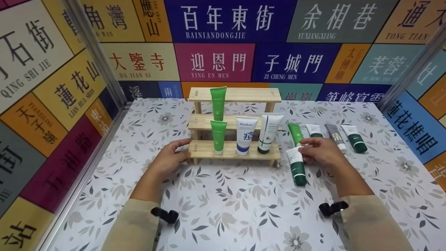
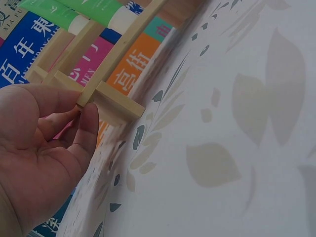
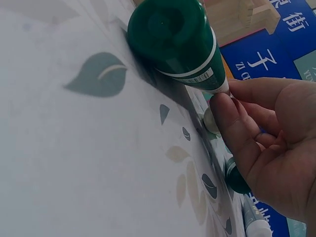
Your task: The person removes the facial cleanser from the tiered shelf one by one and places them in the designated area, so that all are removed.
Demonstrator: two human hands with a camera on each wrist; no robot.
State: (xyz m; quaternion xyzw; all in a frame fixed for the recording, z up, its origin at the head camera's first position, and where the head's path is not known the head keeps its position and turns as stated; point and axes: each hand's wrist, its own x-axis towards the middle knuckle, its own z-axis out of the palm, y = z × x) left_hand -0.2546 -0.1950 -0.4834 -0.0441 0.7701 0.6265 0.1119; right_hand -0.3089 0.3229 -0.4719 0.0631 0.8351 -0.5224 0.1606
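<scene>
My left hand pinches the left end of the lowest step of a three-tier wooden stand between thumb and fingers. With thumb and fingertips, my right hand grips a white tube with a dark green cap near its upper end, cap towards me. In the right wrist view this tube's green lower part is large and close over the table. On the stand's lowest step stand a green tube, a white-and-blue tube and a white tube with a dark cap.
Another green tube stands on the middle step. Right of the stand lie a green tube, a white-and-green tube, partly hidden by my hand, a grey tube and a second white-and-green tube. Sign-printed walls enclose the flower-patterned table.
</scene>
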